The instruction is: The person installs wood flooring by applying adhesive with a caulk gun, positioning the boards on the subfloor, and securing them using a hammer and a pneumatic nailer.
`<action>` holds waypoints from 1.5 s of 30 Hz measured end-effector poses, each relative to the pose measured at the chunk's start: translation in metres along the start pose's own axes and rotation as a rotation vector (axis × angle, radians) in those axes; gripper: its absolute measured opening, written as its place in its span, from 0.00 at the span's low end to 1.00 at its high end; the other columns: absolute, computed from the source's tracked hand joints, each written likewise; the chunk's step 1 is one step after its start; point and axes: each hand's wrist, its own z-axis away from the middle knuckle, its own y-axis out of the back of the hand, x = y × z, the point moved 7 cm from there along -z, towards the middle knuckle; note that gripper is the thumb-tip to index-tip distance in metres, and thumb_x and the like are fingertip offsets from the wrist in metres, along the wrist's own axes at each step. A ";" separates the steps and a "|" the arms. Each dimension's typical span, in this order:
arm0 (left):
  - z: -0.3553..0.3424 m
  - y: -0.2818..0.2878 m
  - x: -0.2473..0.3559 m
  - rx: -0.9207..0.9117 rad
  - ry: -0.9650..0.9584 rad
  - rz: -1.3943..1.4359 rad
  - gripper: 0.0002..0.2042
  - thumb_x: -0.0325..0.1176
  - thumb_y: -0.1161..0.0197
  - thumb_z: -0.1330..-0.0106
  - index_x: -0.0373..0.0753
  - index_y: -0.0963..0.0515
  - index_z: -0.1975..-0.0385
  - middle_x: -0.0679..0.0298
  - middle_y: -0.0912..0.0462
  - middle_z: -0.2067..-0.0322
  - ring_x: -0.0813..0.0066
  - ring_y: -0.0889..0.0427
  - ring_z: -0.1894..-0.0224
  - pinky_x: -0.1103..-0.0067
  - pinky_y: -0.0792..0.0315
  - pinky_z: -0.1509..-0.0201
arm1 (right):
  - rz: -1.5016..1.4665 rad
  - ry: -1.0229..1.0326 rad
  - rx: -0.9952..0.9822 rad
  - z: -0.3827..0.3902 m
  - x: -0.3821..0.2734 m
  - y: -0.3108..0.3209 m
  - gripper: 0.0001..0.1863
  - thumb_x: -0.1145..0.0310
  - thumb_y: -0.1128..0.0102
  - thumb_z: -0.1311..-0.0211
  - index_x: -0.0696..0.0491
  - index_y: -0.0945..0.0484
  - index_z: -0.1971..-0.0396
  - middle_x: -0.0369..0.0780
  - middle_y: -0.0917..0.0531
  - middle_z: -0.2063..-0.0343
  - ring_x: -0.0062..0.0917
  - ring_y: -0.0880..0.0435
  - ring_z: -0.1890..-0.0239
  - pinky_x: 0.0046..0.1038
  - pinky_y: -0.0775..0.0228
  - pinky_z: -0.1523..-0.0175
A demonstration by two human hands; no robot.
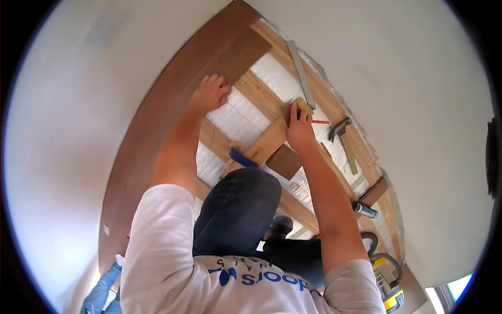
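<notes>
My left hand (212, 93) rests at the inner edge of the laid brown floorboards (172, 110), its fingers bent but apart, with no object visible in it. Farther right, my right hand (300, 131) grips a small brown-faced wooden offcut (302, 106) over the joists. Below that hand runs a short pale wooden board (267, 140), set at an angle across the joists. A blue-handled tool (243, 157) lies by my knee, its kind unclear. Another brown board offcut (284, 162) lies between my knee and right forearm.
Pale joists (259, 94) cross silvery insulation (235, 112). Toward the right lie a metal ruler (300, 73), a red pencil (320, 122), a hammer (349, 152) and a cartridge tube (364, 210). A yellow-and-black machine (389, 293) stands lower right. Another person's legs (102, 288) show lower left.
</notes>
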 end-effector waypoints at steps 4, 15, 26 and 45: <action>0.070 0.023 0.018 -0.082 0.483 0.068 0.11 0.31 0.39 0.36 0.44 0.17 0.54 0.54 0.18 0.56 0.53 0.21 0.48 0.61 0.28 0.45 | -0.005 0.055 0.040 0.004 -0.019 0.016 0.46 0.65 0.39 0.34 0.56 0.54 0.21 0.58 0.33 0.35 0.58 0.32 0.35 0.46 0.34 0.30; 0.349 0.196 0.298 0.601 1.327 1.009 0.15 0.31 0.39 0.26 0.36 0.22 0.42 0.64 0.17 0.51 0.75 0.19 0.49 0.78 0.25 0.45 | -0.598 0.113 -0.165 -0.012 0.092 0.008 0.24 0.57 0.34 0.41 0.63 0.18 0.56 0.55 0.13 0.63 0.41 0.11 0.61 0.44 0.18 0.54; 0.083 0.294 0.499 -0.156 0.176 0.231 0.50 0.41 0.18 0.50 0.40 0.39 0.27 0.48 0.39 0.27 0.50 0.40 0.26 0.62 0.43 0.24 | -2.203 0.258 -1.011 0.370 -0.072 0.117 0.23 0.42 0.46 0.24 0.46 0.22 0.47 0.32 0.19 0.61 0.16 0.23 0.63 0.22 0.29 0.60; 0.090 0.211 0.383 0.278 0.801 1.683 0.26 0.38 0.35 0.26 0.38 0.33 0.33 0.66 0.23 0.41 0.76 0.27 0.38 0.75 0.35 0.30 | -0.241 -0.907 0.030 0.452 0.323 -0.140 0.59 0.36 0.26 0.48 0.67 0.42 0.31 0.59 0.30 0.37 0.53 0.26 0.38 0.47 0.31 0.35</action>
